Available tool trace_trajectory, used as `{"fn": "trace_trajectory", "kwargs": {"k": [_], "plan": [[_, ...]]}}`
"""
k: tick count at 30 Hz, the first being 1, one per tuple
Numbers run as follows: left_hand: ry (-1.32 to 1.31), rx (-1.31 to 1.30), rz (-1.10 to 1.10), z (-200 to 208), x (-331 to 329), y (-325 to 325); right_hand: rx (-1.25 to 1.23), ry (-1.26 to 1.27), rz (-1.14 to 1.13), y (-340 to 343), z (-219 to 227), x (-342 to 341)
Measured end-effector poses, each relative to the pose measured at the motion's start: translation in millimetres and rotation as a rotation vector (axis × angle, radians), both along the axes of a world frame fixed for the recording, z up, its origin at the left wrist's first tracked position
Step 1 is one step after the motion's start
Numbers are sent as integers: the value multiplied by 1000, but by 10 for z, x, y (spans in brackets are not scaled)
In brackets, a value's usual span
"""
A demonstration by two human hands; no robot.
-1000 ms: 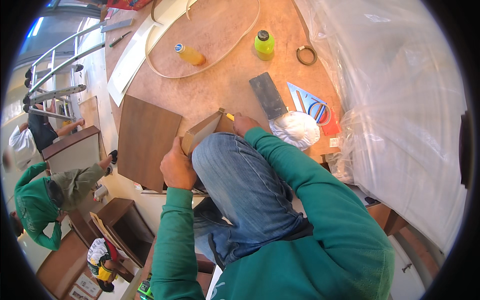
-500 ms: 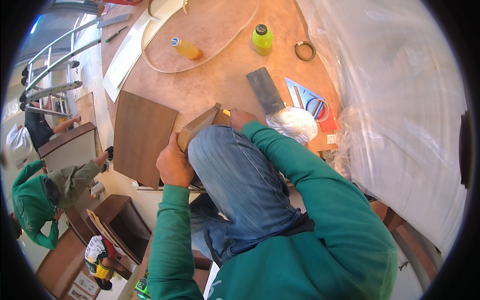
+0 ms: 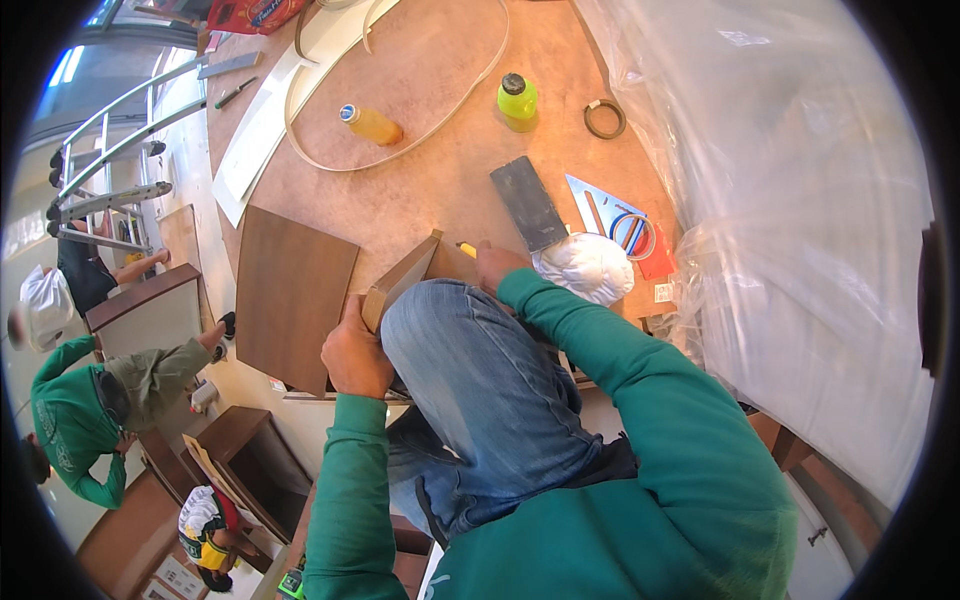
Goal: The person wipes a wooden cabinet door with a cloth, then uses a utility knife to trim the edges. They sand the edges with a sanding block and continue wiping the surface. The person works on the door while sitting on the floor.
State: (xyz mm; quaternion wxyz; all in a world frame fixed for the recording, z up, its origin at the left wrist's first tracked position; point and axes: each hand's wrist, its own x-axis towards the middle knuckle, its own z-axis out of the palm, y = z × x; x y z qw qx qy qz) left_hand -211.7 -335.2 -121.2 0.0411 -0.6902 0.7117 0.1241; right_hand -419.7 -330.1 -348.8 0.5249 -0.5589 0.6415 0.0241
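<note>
My left hand [image 3: 357,352] is closed on the near-left end of a small brown wooden piece with raised edges [image 3: 402,274], like a shallow box or frame. My bent knee in blue jeans [image 3: 470,350] rests against that piece and hides much of it. My right hand [image 3: 500,266] is closed round a slim yellow tool [image 3: 467,249]; only its tip shows, so its exact kind cannot be told. The tip points left, a little apart from the piece's far corner. A flat brown panel [image 3: 295,295] lies to the left, and a dark rectangular block [image 3: 528,203] beyond my right hand.
On the table [image 3: 440,190] are a white cloth bundle [image 3: 588,268], a blue triangle square [image 3: 600,205], a tape roll [image 3: 604,119], a green bottle [image 3: 517,98], an amber bottle [image 3: 372,125] and looped edging strip [image 3: 440,125]. Plastic sheeting [image 3: 780,220] hangs right. A ladder [image 3: 110,190] and several people [image 3: 80,420] are left.
My right hand and the yellow tool have drawn slightly away from the wooden piece's corner. The whole view has shifted, so the table things sit lower. My left hand keeps its hold.
</note>
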Motion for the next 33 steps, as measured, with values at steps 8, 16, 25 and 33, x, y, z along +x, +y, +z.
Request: {"fn": "trace_trajectory", "kwargs": {"k": [8, 16, 25, 33], "plan": [[61, -12, -3, -2, -20, 5, -36, -56, -32, -223, -147, 268], [72, -5, -3, -8, -14, 11, -32, -26, -26, -179, -308, 270], [31, -8, 6, 28, -97, -62, 23, 42, -7, -109, -149, 67], [52, -17, 8, 59, -96, 18, -2, 23, -40, 126, -46, -19]]}}
